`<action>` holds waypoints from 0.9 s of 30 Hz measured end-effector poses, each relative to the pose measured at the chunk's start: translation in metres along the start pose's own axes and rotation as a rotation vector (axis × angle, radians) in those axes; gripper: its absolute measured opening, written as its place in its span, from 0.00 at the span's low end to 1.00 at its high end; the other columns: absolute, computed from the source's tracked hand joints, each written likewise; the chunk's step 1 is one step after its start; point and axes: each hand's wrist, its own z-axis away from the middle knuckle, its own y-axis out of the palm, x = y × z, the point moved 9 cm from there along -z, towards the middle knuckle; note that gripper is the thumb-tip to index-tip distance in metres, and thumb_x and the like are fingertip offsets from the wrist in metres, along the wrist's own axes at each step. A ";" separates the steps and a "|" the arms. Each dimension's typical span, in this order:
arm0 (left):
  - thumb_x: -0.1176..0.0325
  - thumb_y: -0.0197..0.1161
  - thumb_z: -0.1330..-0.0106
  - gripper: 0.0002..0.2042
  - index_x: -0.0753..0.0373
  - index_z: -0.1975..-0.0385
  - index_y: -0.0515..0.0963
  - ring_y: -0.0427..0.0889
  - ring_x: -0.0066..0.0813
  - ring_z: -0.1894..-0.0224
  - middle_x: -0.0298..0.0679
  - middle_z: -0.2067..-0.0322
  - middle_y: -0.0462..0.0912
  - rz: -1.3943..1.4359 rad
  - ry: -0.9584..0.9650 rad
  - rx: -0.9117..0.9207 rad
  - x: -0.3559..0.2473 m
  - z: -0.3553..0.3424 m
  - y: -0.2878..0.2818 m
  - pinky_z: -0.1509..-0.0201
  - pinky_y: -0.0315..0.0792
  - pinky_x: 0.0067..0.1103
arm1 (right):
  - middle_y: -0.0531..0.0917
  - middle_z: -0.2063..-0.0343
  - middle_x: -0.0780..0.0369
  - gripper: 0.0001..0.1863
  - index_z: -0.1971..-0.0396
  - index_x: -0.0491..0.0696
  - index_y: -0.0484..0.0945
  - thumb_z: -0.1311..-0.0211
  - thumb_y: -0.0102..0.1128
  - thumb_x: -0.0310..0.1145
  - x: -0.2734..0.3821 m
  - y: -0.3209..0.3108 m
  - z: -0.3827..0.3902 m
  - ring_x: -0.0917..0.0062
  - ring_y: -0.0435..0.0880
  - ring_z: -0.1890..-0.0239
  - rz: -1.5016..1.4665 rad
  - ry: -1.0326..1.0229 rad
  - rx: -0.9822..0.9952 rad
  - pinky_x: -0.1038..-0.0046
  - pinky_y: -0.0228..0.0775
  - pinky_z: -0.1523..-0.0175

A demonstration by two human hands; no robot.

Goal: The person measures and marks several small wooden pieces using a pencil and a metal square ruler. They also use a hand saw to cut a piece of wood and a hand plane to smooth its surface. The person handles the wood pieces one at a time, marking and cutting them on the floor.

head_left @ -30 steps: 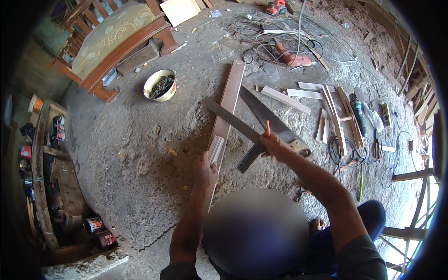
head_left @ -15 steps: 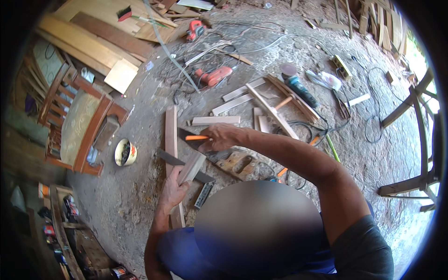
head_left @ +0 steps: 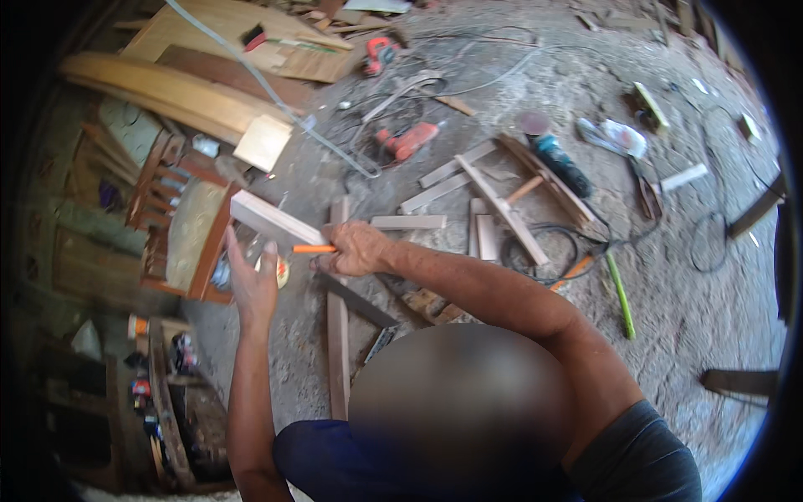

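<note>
A short pale wood block [head_left: 280,219] is held up in the air, its near right end gripped by my right hand [head_left: 358,248]. From the same hand an orange pencil [head_left: 314,248] sticks out to the left. My left hand [head_left: 253,284] is open, thumb and fingers apart, just below the block's left end; whether a fingertip touches it I cannot tell. Below lies a long wood strip [head_left: 338,351] on the floor, with the dark blade of a try square [head_left: 368,306] across it. A handsaw's wooden handle [head_left: 431,303] shows partly under my right forearm.
Farther right lie wood strips [head_left: 506,213], a teal angle grinder [head_left: 560,166] and a light green stick [head_left: 620,293]. A red power tool [head_left: 407,140] sits among cords ahead. At left stand a carved wooden chair [head_left: 207,230] and stacked boards [head_left: 159,94]. A patterned bowl is mostly hidden behind my left hand.
The block has been lifted off the long strip and swung up to the left. My left hand has let go of it; my right hand now grips its end along with the pencil.
</note>
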 end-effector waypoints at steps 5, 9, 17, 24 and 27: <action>0.62 0.69 0.32 0.22 0.56 0.42 0.70 0.77 0.29 0.46 0.36 0.47 0.77 0.578 -0.505 -0.026 0.063 -0.014 -0.011 0.42 0.72 0.34 | 0.86 0.66 0.45 0.33 0.59 0.39 0.78 0.39 0.66 0.60 0.043 0.023 -0.012 0.49 0.87 0.58 -0.067 -0.059 0.023 0.56 0.78 0.53; 0.64 0.73 0.37 0.25 0.60 0.43 0.71 0.78 0.30 0.47 0.38 0.51 0.79 0.428 -0.420 -0.065 0.077 -0.026 -0.029 0.45 0.73 0.29 | 0.86 0.59 0.42 0.42 0.48 0.35 0.77 0.37 0.60 0.66 0.070 0.038 -0.022 0.50 0.86 0.51 -0.261 -0.167 0.133 0.52 0.77 0.46; 0.72 0.66 0.32 0.21 0.66 0.41 0.71 0.81 0.35 0.45 0.43 0.50 0.81 0.891 -0.647 -0.018 0.091 0.028 0.010 0.38 0.74 0.34 | 0.87 0.66 0.46 0.33 0.58 0.37 0.84 0.31 0.58 0.58 0.055 0.041 -0.018 0.55 0.86 0.60 -0.473 -0.025 0.290 0.57 0.75 0.53; 0.71 0.66 0.32 0.22 0.65 0.39 0.71 0.80 0.36 0.45 0.44 0.49 0.81 1.120 -0.702 -0.022 0.089 0.042 0.023 0.36 0.75 0.35 | 0.85 0.70 0.44 0.24 0.65 0.38 0.85 0.32 0.59 0.49 0.063 0.034 -0.024 0.50 0.86 0.63 -0.177 -0.112 0.250 0.55 0.76 0.55; 0.71 0.64 0.30 0.22 0.64 0.38 0.70 0.81 0.37 0.45 0.44 0.48 0.81 1.124 -0.795 -0.071 0.093 0.051 0.033 0.36 0.76 0.35 | 0.85 0.71 0.44 0.22 0.68 0.38 0.84 0.33 0.58 0.46 0.065 0.035 -0.019 0.49 0.86 0.64 -0.050 -0.125 0.213 0.53 0.77 0.57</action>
